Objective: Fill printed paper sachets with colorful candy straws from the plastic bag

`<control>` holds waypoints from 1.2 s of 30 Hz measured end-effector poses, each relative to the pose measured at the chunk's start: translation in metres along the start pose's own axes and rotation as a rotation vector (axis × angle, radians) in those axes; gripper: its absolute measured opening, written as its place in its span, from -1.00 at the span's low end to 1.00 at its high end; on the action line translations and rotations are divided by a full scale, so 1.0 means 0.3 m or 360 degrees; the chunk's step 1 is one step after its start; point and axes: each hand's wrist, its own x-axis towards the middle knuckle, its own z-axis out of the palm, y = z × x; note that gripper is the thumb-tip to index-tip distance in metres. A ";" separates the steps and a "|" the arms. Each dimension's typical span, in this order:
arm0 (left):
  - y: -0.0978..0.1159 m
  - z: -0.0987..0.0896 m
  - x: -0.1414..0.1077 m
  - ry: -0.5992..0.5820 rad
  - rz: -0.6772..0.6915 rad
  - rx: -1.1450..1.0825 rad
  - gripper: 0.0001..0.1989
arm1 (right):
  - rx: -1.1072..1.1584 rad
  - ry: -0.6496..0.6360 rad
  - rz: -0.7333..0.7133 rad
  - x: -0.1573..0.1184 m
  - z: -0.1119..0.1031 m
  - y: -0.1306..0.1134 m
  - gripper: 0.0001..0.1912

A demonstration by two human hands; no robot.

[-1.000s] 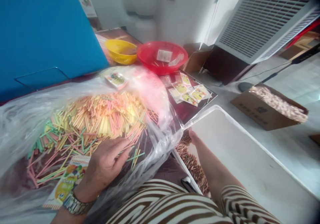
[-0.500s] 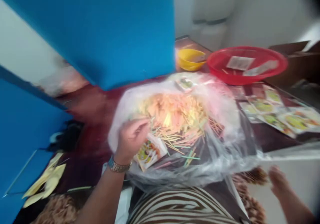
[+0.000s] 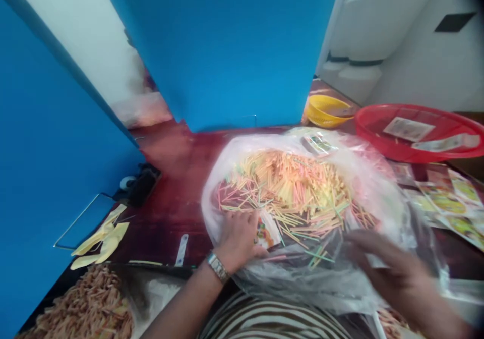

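Observation:
My left hand (image 3: 242, 238), with a metal-band watch on its wrist, lies over the left part of a printed packet (image 3: 269, 232), its thumb spread from its fingers. The packet rests at the near edge of a heap of thin pastel sticks (image 3: 298, 180) in pink, yellow and green. These lie in an opened clear plastic bag (image 3: 223, 160) spread on the dark red table. My right hand (image 3: 393, 266), blurred, hovers over the bag's near right side with fingers stretched out and nothing visible in them. Another packet (image 3: 319, 145) sits on the bag's far side.
A red tray (image 3: 416, 150) and a yellow basket (image 3: 325, 112) stand at the back right. Printed packets (image 3: 448, 203) lie on the right. Blue panels (image 3: 223, 51) rise behind the table (image 3: 166, 198). Yellow strips (image 3: 102, 240) and brown stick-like pieces (image 3: 86, 308) are at left.
The view has swung left. My left hand has come down onto the packet beside it. My right hand has risen from low at the right to over the bag's near right side.

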 end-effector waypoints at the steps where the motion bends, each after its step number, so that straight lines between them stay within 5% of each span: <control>1: 0.005 0.005 -0.001 -0.0005 0.0049 -0.0004 -0.16 | -0.0068 -0.0025 -0.0136 0.038 -0.005 -0.047 -0.68; 5: -0.025 -0.017 -0.004 -0.0059 0.0207 0.0080 -0.34 | -0.0363 -0.0230 -0.0552 0.204 0.037 -0.212 -0.41; 9: -0.107 -0.119 0.005 0.0117 0.0220 -0.0017 -0.43 | -0.0397 -0.0448 -0.0597 0.295 0.079 -0.251 -0.41; 11: -0.155 -0.165 0.024 0.0480 -0.0046 0.0039 -0.64 | -0.0423 -0.0440 -0.0574 0.304 0.087 -0.253 -0.44; 13: -0.205 -0.184 0.056 0.0734 -0.0433 0.0245 -0.58 | -0.0432 -0.0426 -0.0596 0.300 0.097 -0.263 -0.47; 16: -0.278 -0.180 0.108 0.0448 -0.0537 0.0389 -0.78 | -0.0393 -0.0497 -0.0693 0.289 0.111 -0.286 -0.56; 20: -0.336 -0.190 0.143 0.0467 -0.0594 0.0421 -0.75 | -0.0347 -0.0473 -0.0733 0.335 0.066 -0.291 -0.64; 23: -0.333 -0.214 0.153 0.0575 -0.0577 0.0455 -0.69 | -0.0433 -0.0400 -0.0592 0.463 0.000 -0.294 -0.78; 27: -0.309 -0.236 0.147 0.0613 -0.0585 0.0446 -0.66 | -0.0546 -0.0588 -0.0455 0.684 -0.036 -0.313 -0.80; 31: -0.254 -0.224 0.073 0.0854 -0.0541 0.0440 -0.67 | -0.0552 -0.0414 -0.0272 0.805 -0.035 -0.308 -0.66; 33: -0.200 -0.192 0.032 0.0963 -0.0358 0.0342 -0.73 | -0.0516 -0.0419 -0.0205 0.808 -0.033 -0.295 -0.72; 36: -0.107 -0.127 0.008 0.0647 0.0129 0.0044 -0.80 | -0.0436 -0.0541 -0.0118 0.789 -0.011 -0.286 -0.80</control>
